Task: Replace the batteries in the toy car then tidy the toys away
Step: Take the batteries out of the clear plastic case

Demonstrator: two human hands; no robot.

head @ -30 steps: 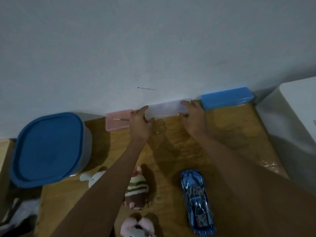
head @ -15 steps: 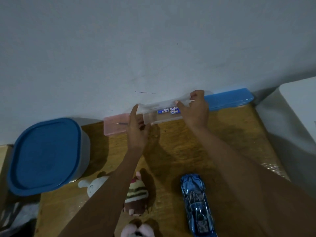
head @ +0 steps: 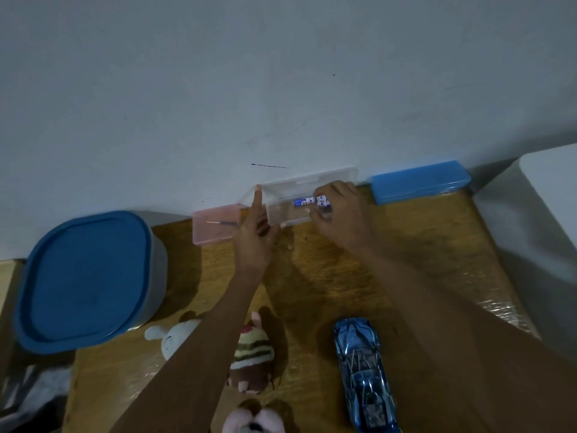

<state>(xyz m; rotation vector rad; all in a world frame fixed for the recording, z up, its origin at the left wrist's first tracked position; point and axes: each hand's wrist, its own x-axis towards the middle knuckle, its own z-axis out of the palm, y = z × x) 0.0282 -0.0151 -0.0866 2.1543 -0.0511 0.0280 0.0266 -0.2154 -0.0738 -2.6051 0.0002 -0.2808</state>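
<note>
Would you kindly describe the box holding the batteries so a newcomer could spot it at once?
Look along the back edge of the wooden table, where three slim boxes line the wall. The clear box is the middle one, between a pink box and a blue box. It alone stands open, batteries showing inside.

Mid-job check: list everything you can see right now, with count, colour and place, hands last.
clear case: 1, transparent, lid open, against the wall, centre
batteries: at least 2, blue and white, in the clear case
pink case: 1, pink, left of the clear case
blue case: 1, blue, shut, right of the clear case
tub: 1, grey with blue lid, far left
toy car: 1, blue, near edge of table
plush toys: 3, white, brown striped, pink, near edge
table: 1, wooden
left hand: steadies the clear case
right hand: fingers on the batteries
</note>
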